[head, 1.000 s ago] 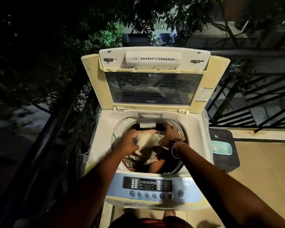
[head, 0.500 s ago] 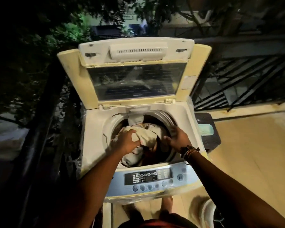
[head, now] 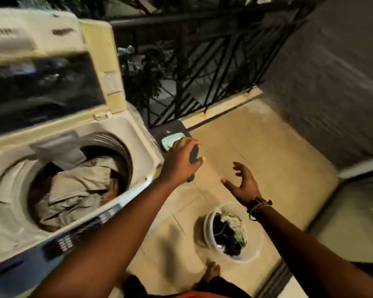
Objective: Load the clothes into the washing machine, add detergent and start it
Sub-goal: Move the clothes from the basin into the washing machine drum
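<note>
The top-loading washing machine (head: 138, 134) stands at the left with its lid (head: 99, 67) raised. Beige clothes (head: 80, 186) fill the drum. My left hand (head: 179, 162) hovers just right of the machine's corner, over a dark stool (head: 172, 127), fingers apart and holding nothing. My right hand (head: 242, 186) hangs open in the air above the floor, palm turned inward, with bracelets at the wrist. Below it a white bucket (head: 209, 220) on the floor holds dark and pale laundry (head: 228, 231).
A pale teal container (head: 170, 140) lies on the stool beside the machine. A black metal railing (head: 202, 67) runs behind, and a grey wall (head: 332, 93) closes the right side. My bare foot (head: 212, 271) stands on the tan tiled floor (head: 267, 147).
Both hands have come out of the drum and let go of the beige cloth. My view has swung right, bringing the bucket of laundry on the floor into sight.
</note>
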Demonstrator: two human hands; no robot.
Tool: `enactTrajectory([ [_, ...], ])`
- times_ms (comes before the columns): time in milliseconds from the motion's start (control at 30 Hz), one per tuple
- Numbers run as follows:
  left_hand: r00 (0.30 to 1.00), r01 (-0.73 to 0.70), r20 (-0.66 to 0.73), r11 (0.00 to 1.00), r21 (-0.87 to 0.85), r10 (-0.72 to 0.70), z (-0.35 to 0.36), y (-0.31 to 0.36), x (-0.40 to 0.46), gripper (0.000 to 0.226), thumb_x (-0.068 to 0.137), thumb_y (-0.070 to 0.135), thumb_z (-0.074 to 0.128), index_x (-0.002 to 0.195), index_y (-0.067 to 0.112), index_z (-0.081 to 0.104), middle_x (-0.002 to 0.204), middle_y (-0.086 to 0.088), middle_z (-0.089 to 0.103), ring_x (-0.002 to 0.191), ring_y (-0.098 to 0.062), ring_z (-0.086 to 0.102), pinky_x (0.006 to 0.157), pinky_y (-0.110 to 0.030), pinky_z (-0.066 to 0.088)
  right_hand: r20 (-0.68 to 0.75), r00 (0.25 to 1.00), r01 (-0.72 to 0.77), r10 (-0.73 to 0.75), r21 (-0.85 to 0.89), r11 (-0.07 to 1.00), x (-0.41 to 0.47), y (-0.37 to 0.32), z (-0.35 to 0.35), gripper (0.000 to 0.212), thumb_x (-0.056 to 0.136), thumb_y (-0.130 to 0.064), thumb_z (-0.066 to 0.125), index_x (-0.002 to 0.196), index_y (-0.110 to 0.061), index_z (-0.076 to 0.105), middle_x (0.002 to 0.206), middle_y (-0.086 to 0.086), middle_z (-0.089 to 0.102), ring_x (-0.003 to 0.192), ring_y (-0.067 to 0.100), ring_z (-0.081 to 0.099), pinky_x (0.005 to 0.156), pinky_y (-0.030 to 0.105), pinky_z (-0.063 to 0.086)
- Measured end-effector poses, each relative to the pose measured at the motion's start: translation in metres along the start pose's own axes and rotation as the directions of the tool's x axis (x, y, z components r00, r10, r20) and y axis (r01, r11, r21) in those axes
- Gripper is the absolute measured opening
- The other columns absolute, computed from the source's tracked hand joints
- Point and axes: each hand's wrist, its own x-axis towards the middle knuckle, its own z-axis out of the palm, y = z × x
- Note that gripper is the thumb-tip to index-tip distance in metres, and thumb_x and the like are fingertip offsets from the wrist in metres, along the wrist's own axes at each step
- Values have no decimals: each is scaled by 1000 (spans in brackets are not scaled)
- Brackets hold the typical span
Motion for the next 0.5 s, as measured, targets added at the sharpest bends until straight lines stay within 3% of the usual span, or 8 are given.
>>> enactTrajectory([
  [133, 968, -60, 247, 996, 62, 42, 117, 38, 0, 52, 81, 48, 64, 129, 30, 56, 136, 3, 50, 130, -21, 47, 101, -43, 47, 140, 974, -159, 176, -126, 979, -2, 113, -40, 89, 74, -72, 69, 147, -34, 38, 150, -1, 44, 134, 26, 49, 105, 52, 46],
  [267, 875, -20, 483, 991, 132, -47, 230, 34, -30, 59, 80, 43, 72, 134, 29, 53, 144, -5, 46, 137, -27, 41, 105, -45, 45, 265, 926, -223, 270, -196, 955, -15, 205, -60, 88, 80, -63, 73, 151, -26, 36, 155, 5, 38, 141, 29, 40, 113, 48, 38],
  [500, 705, 133, 654, 957, 257, -274, 375, -31, -97, 74, 81, 35, 77, 146, 19, 46, 154, -11, 37, 140, -31, 37, 109, -44, 43, 504, 790, -233, 348, -278, 932, -26, 350, 13, 95, 78, -64, 74, 153, -23, 34, 156, 10, 38, 142, 33, 39, 116, 46, 35],
])
